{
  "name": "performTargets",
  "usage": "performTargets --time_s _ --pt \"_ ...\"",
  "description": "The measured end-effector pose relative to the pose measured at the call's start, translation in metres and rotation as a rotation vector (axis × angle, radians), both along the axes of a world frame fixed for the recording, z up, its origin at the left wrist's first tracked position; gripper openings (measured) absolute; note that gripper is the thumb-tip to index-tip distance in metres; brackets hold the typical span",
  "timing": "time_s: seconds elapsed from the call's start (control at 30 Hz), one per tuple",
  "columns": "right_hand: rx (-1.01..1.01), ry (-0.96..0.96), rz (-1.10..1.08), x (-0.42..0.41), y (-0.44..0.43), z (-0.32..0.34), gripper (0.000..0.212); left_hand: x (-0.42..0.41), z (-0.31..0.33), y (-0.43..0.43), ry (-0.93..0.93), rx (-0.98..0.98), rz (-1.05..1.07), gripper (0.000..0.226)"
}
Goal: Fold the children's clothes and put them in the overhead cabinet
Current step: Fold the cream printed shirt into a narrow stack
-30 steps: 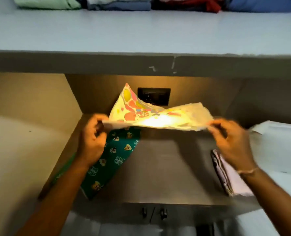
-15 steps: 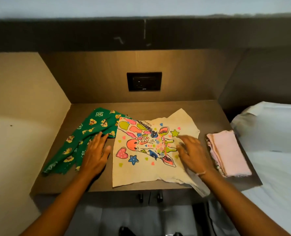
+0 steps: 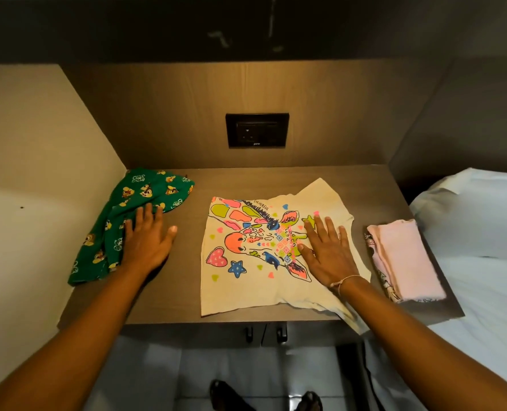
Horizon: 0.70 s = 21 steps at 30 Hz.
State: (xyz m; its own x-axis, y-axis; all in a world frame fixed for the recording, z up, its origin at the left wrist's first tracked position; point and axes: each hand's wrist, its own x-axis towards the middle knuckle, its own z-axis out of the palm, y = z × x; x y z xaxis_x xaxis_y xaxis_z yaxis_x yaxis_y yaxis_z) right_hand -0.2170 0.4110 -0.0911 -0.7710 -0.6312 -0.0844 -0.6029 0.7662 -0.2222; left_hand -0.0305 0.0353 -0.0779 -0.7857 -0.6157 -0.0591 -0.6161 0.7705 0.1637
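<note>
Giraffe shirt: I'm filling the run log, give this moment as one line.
giraffe shirt: flat on desk | right hand: flat on shirt | left hand: on green garment | pink garment: folded

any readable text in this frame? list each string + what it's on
"COLOURFUL": small dark capitals on the cream giraffe t-shirt, printed along the giraffe's neck near the collar.
Small pale brand mark on the black wall socket plate, lower right of the socket: too small to read.
Green cartoon-print garment: pictures only, no text visible.
Folded pink garment: print at its edge, no legible text.
</note>
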Motion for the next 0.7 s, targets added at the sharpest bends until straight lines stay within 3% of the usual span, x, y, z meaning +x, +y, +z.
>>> performTargets --time_s 0.17,0.27,0.4,0.57,0.63,0.7 --pt "-0.286 -0.042 0.090 0.044 0.047 0.026 0.060 0.041 0.017 0.093 0.082 0.108 -0.571 0.072" --pt "-0.224 0.017 0.212 0.077 0.093 0.029 0.064 0.073 0.014 0.120 0.051 0.104 -0.724 0.061" --pt "-0.043 0.074 0.276 0.096 0.122 0.017 0.064 0.087 0.010 0.127 0.058 0.117 -0.697 0.057" --pt "-0.183 0.157 0.269 0.098 0.125 0.025 0.051 0.100 0.019 0.134 0.199 0.089 -0.728 0.028" --pt "-0.263 0.081 0.272 0.103 0.132 0.032 0.048 0.105 0.028 0.137 0.249 0.172 -0.670 0.017" --pt "-0.313 -0.106 0.231 0.105 0.140 0.047 0.043 0.112 0.042 0.137 0.285 0.369 -0.478 0.012"
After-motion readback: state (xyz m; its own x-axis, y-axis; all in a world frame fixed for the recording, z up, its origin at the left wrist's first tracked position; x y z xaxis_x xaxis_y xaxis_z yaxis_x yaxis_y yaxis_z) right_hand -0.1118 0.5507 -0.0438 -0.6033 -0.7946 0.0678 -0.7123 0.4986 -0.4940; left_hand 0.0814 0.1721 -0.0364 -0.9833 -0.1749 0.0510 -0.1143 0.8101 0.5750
